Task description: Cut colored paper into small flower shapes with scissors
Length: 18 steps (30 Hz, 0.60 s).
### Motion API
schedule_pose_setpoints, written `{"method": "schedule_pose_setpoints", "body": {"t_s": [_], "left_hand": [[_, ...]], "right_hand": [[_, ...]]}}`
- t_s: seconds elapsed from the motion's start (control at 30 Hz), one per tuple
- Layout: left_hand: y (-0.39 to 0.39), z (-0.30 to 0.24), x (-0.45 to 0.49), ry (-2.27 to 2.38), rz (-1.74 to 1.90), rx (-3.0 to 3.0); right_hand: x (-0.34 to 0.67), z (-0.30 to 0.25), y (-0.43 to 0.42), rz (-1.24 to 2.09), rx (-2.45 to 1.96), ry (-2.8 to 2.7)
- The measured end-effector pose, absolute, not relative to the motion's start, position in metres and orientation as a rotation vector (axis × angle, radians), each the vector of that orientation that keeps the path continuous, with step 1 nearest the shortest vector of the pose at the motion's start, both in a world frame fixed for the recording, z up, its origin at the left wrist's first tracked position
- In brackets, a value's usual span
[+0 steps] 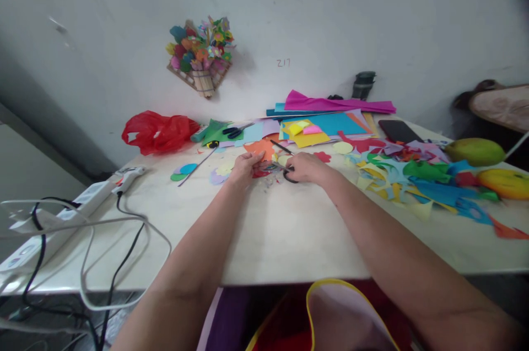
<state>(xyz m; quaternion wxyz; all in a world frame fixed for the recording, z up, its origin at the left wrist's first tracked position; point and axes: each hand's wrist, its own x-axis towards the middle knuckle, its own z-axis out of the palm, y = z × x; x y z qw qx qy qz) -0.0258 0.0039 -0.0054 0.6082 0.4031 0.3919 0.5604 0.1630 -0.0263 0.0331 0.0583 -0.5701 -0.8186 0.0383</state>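
Note:
My left hand (247,167) is closed on a piece of orange paper (259,148), pinching its lower edge between thumb and fingers. My right hand (305,167) is wrapped round the black handles of a pair of scissors (290,176). The scissor blades point left toward the orange paper; whether they touch it is too blurred to tell. A dark pen (281,147) lies just behind the scissors. Under and around both hands are small scraps and a bit of red paper. A red paper flower (322,157) lies right of my right hand.
Coloured paper sheets (330,124) are stacked at the back, with a second pair of scissors (233,132) to their left. Paper offcuts (413,174), a phone (400,131) and a green mango (475,151) lie right. A red plastic bag (159,131) and a power strip (61,224) with cables are left.

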Motion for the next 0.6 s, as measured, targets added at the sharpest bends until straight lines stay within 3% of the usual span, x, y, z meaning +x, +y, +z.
{"method": "schedule_pose_setpoints", "body": {"t_s": [0.17,0.37,0.6], "left_hand": [[0.000,-0.003,-0.022,0.984,1.218,0.974],[-0.005,0.000,-0.017,1.049,1.164,1.052],[-0.004,-0.005,-0.015,1.014,1.108,1.123]], "right_hand": [[0.162,0.031,-0.022,0.242,-1.714,-2.281],[0.163,0.017,-0.006,0.758,-1.337,-1.802],[0.156,-0.001,0.008,0.657,-1.262,-1.705]]}}
